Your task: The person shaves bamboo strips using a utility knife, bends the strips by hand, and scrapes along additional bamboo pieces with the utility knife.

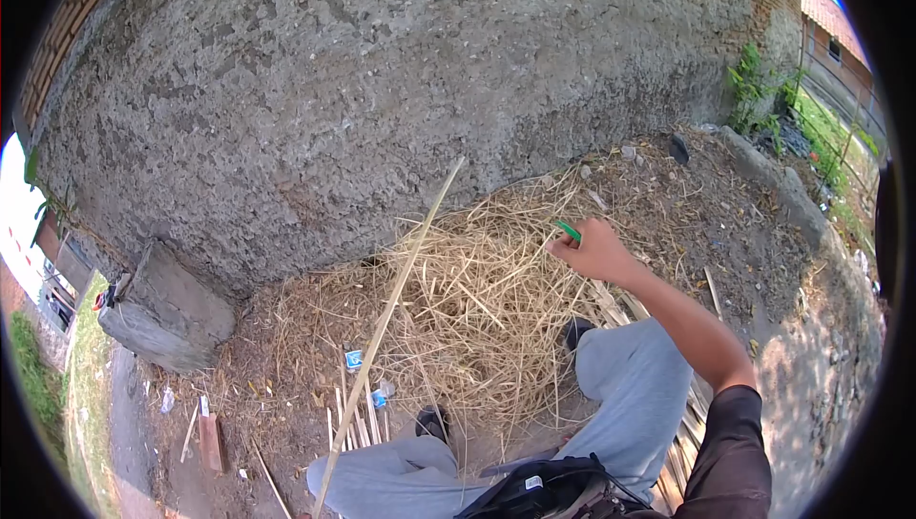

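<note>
My right hand is raised over the right side of the straw-like pile, its fingers closed on a short green strip that pokes out past the thumb. The rest of that strip is hidden in the hand. A long pale bamboo strip slants up from the lower edge, across my left leg, to in front of the wall. Its lower end runs out of view, and my left hand does not show. Below lies a heap of thin pale shavings between my feet. A flat dark blade-like piece rests by my lap.
A rough plastered wall rises ahead. A concrete block stands at its foot on the left. Split strips lie by my left leg, more slats under the right. A blue packet and a brick are on the dirt.
</note>
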`<state>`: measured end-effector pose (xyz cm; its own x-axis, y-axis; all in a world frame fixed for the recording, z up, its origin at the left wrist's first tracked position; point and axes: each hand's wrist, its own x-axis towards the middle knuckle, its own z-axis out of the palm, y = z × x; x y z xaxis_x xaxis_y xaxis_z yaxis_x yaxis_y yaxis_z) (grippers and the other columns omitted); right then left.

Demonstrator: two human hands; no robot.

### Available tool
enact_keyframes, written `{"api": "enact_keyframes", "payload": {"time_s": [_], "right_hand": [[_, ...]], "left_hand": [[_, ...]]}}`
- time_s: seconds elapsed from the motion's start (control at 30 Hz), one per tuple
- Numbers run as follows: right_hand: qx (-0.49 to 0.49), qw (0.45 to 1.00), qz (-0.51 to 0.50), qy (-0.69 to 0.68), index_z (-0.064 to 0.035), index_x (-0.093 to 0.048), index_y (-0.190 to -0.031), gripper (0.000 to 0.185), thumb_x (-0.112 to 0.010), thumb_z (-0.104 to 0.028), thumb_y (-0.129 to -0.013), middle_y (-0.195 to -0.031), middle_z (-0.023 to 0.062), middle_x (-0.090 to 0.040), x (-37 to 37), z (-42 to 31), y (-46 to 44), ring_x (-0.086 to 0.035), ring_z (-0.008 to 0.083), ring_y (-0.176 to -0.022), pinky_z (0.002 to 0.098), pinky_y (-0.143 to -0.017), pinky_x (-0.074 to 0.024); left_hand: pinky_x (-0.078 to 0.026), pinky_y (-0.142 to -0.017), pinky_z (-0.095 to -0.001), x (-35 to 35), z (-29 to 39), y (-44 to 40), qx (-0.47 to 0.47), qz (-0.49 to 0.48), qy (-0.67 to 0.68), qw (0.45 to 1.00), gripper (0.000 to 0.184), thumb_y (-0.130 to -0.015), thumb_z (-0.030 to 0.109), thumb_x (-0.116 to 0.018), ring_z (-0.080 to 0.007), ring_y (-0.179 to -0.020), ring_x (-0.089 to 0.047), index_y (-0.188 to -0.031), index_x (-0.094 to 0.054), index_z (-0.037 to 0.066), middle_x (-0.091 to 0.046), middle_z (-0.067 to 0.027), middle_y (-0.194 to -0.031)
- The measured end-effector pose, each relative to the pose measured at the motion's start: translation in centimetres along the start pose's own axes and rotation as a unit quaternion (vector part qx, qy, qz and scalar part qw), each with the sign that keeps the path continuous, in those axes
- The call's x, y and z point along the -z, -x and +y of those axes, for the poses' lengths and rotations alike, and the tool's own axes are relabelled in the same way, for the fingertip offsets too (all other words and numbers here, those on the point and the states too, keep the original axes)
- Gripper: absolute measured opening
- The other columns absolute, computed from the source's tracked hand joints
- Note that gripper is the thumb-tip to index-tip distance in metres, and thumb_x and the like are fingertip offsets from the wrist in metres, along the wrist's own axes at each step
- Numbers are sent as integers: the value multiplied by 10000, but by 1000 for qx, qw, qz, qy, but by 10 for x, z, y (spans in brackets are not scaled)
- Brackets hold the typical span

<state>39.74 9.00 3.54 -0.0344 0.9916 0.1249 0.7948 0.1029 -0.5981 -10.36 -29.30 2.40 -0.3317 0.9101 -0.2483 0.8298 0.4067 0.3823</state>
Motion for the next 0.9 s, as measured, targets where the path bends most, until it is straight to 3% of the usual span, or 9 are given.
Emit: {"api": "enact_keyframes", "payload": {"time_s": [0.17, 0.23, 0.4, 0.57, 0.63, 0.67, 0.73, 0.8, 0.9], "right_hand": [[-21, 968, 8, -251, -21, -698, -783, 409, -677, -415, -892, -530, 15, -510, -44, -16, 20, -438, 98, -480, 332, -478, -391], [-112, 885, -32, -451, 8, -673, -967, 431, -623, -419, -943, -546, -7, -502, -69, -20, 25, -353, 85, -448, 291, -449, -341], [-61, 776, 1, -628, 11, -582, -1173, 331, -575, -264, -990, -918, 143, -690, -64, -37, 29, -332, 18, -439, 204, -423, -319], [-114, 744, 33, -657, -31, -612, -1089, 182, -622, -124, -932, -927, 135, -693, -47, -5, 5, -327, 19, -451, 211, -420, -309], [-128, 718, 124, -673, -45, -613, -1036, 135, -622, -133, -934, -934, 132, -695, -31, 17, -8, -324, 26, -461, 211, -427, -304], [-136, 702, 154, -682, -50, -610, -1027, 129, -625, -138, -934, -918, 114, -691, -22, 31, -14, -318, 29, -464, 210, -431, -301], [-145, 687, 183, -688, -55, -607, -1018, 124, -627, -143, -934, -901, 96, -687, -7, 54, -22, -312, 32, -468, 209, -435, -297], [-135, 669, 254, -685, -61, -610, -986, 88, -617, -133, -937, -975, 141, -706, 2, 70, -25, -322, 47, -478, 228, -446, -324], [-145, 650, 280, -691, -62, -591, -1000, 102, -620, -138, -938, -996, 145, -704, 5, 79, -27, -324, 48, -481, 228, -452, -324]], "left_hand": [[-455, -650, -447, -8, 15, -25, -130, -14, 7, 991, 204, -837, 186, -612, -348, -679, -585, -922, -626, 1, -617, -207, -746], [-438, -613, -429, -12, 27, -30, -99, -49, 39, 993, 182, -829, 176, -611, -309, -627, -538, -879, -611, 1, -587, -195, -697], [-404, -537, -408, -25, 63, -42, -109, -45, 44, 992, 199, -797, 176, -635, -249, -532, -441, -757, -543, 5, -496, -184, -596], [-478, -784, -444, -19, 121, -65, -40, 198, -171, 964, 288, -772, 61, -653, -364, -888, -630, -1018, -518, -6, -625, -230, -933], [-445, -880, -452, -22, 157, -67, -127, 550, -296, 771, 456, -770, 81, -713, -386, -1005, -575, -1147, -474, -13, -581, -241, -1067], [-445, -880, -452, -32, 161, -70, -129, 549, -296, 771, 456, -770, 81, -713, -386, -1005, -575, -1147, -474, -13, -581, -241, -1067], [-502, -796, -494, -67, 163, -90, -322, 488, -26, 811, 403, -841, 194, -615, -454, -956, -615, -1137, -496, -53, -597, -289, -1045], [-482, -872, -501, -96, 181, -112, -258, 176, -25, 950, 585, -837, 272, -667, -454, -1078, -576, -1248, -428, -69, -528, -316, -1175], [-516, -823, -459, -198, 144, -190, -109, -113, -49, 986, 576, -867, 332, -668, -389, -981, -632, -1242, -464, -54, -607, -259, -1076]]}}
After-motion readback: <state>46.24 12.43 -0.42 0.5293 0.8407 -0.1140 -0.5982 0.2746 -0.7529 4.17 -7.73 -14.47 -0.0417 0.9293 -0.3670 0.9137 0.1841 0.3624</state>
